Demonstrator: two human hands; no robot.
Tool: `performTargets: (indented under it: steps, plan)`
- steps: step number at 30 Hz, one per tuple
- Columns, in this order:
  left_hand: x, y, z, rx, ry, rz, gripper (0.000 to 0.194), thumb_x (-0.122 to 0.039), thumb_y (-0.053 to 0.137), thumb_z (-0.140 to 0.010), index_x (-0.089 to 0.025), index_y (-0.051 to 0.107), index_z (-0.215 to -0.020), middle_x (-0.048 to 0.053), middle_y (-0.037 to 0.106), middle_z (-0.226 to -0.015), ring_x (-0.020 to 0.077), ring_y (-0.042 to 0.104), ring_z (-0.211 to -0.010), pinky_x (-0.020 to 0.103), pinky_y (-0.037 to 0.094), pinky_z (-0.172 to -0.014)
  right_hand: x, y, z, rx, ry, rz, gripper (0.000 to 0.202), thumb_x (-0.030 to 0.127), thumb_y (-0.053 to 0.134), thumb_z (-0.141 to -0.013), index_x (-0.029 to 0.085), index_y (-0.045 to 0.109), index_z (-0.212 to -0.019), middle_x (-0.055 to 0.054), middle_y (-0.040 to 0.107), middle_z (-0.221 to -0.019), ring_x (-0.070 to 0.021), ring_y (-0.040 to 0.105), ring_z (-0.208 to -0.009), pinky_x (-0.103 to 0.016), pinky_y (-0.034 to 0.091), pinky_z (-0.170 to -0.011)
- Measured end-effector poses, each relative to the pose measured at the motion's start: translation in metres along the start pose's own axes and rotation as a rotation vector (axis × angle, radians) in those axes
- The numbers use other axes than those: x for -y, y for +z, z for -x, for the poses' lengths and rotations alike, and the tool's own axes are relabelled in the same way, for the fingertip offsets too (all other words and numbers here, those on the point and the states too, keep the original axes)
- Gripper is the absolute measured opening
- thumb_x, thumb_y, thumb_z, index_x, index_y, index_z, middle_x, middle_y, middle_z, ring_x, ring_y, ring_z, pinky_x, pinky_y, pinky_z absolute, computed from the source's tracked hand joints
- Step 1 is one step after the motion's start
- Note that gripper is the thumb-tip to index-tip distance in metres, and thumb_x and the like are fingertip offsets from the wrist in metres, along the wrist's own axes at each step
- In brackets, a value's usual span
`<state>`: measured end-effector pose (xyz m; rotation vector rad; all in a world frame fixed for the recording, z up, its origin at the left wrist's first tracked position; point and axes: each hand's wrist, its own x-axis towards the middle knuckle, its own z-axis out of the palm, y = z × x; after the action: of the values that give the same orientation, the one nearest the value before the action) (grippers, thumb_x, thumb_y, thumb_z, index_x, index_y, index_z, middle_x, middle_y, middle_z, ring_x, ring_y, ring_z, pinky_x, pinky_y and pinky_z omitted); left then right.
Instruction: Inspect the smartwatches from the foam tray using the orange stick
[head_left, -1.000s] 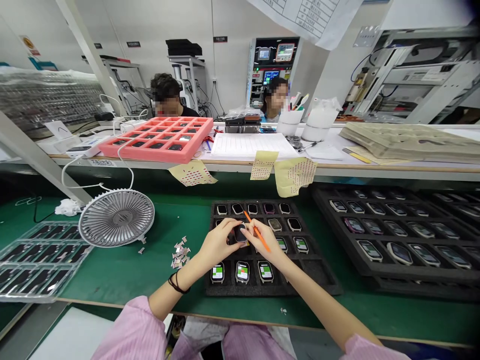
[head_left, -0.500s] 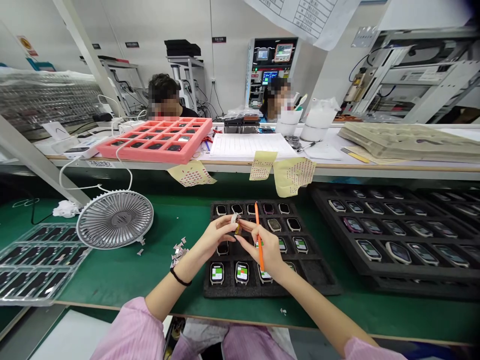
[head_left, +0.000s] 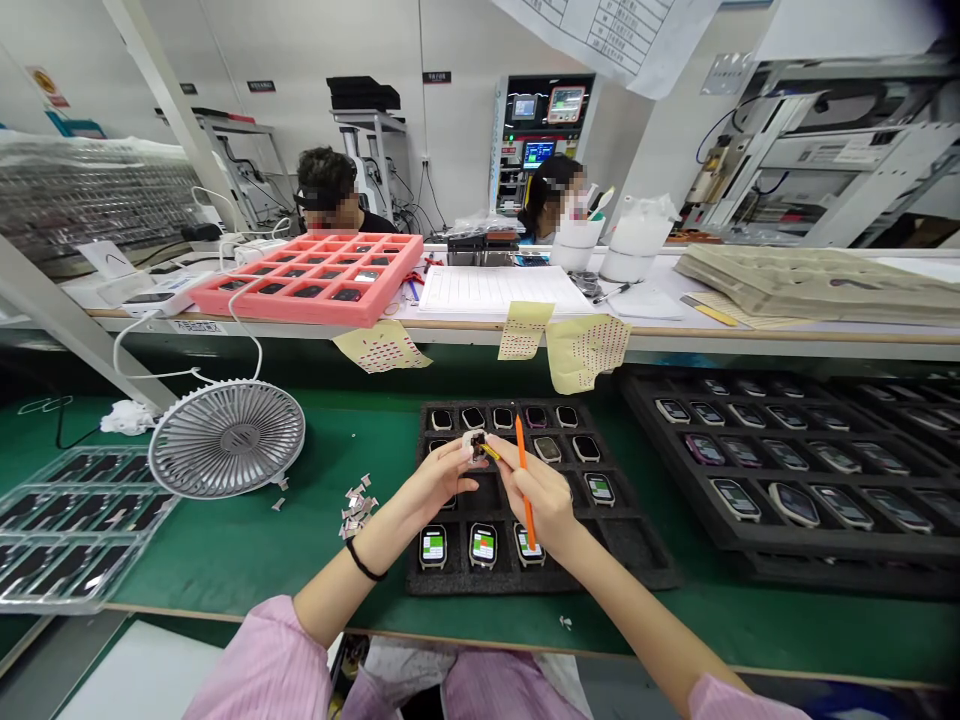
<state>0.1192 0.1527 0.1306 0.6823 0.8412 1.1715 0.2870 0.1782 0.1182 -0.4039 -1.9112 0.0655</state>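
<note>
Above the black foam tray [head_left: 645,545], my left hand [head_left: 435,485] pinches a small pale watch body [head_left: 474,440] with dark innards. A yellow strip [head_left: 490,452] sticks out of its right side, at the fingertips of my right hand [head_left: 536,495]. An orange pen-like tool [head_left: 529,515] is gripped in that right hand, standing nearly upright with its thin tip up. Smartwatches [head_left: 483,545] sit in the tray's pockets, several with lit green-and-white screens. The fingers partly cover the watch body, so its details are hard to make out.
Small pale pieces [head_left: 358,508] lie heaped left of the tray. A round fan [head_left: 229,438] and a clear tray of dark parts [head_left: 75,520] are further left. More foam trays [head_left: 697,500] of watches stand right. Above runs a shelf [head_left: 465,328] with a pink tray [head_left: 367,312].
The watch body has been turned, and its yellow strip now points right instead of down. My right hand and the orange tool have shifted slightly right, with the fingers closer together.
</note>
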Motion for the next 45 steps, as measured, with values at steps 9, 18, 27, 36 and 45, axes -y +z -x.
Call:
performTargets:
  steps: [9, 18, 27, 36, 45]
  plan:
    - [0.018, 0.004, -0.003, 0.053, -0.114, 0.332, 0.026, -0.033, 0.084, -0.067, -0.017, 0.070, -0.083, 0.004, 0.069, -0.087, 0.0176, 0.062, -0.090, 0.028, 0.046, -0.077, -0.003, 0.007, 0.001, 0.033, -0.176, 0.090, 0.025, -0.004, 0.047, -0.087, 0.014, 0.061, -0.096, -0.018, 0.060, -0.133, -0.0282, 0.055, -0.126, -0.046, 0.057, -0.099]
    - [0.027, 0.018, 0.004, 0.104, -0.179, 0.471, 0.032, -0.042, 0.080, -0.072, -0.016, 0.069, -0.087, 0.002, 0.065, -0.079, 0.0155, 0.059, -0.075, 0.032, 0.046, -0.080, 0.007, 0.011, 0.004, 0.010, -0.170, 0.165, 0.021, 0.000, 0.050, -0.089, 0.018, 0.049, -0.078, -0.022, 0.057, -0.135, -0.0301, 0.052, -0.129, -0.053, 0.054, -0.100]
    - [0.027, 0.024, 0.007, 0.084, -0.222, 0.470, 0.030, -0.039, 0.084, -0.067, -0.015, 0.066, -0.075, 0.000, 0.063, -0.075, 0.0139, 0.059, -0.077, 0.030, 0.046, -0.079, 0.001, -0.002, -0.001, 0.021, -0.251, 0.190, 0.024, 0.003, 0.041, -0.093, 0.015, 0.054, -0.078, -0.024, 0.057, -0.135, -0.0303, 0.054, -0.127, -0.052, 0.053, -0.101]
    - [0.034, 0.013, -0.004, 0.045, -0.037, 0.212, 0.038, -0.045, 0.085, -0.060, -0.018, 0.071, -0.083, 0.003, 0.070, -0.086, 0.0179, 0.061, -0.089, 0.031, 0.046, -0.086, -0.012, -0.006, 0.003, 0.116, -0.237, 0.110, 0.020, 0.001, 0.049, -0.089, 0.017, 0.053, -0.077, -0.022, 0.062, -0.129, -0.0274, 0.058, -0.123, -0.044, 0.055, -0.100]
    - [0.026, -0.034, -0.008, 0.089, 0.397, -1.304, 0.051, -0.043, 0.078, -0.072, -0.022, 0.068, -0.117, 0.011, 0.068, -0.114, 0.0292, 0.054, -0.108, 0.045, 0.037, -0.099, -0.041, -0.054, 0.041, 0.260, 0.249, 0.195, 0.030, 0.029, 0.051, -0.096, 0.024, 0.040, -0.068, -0.010, 0.075, -0.087, -0.0221, 0.073, -0.082, -0.033, 0.057, -0.067]
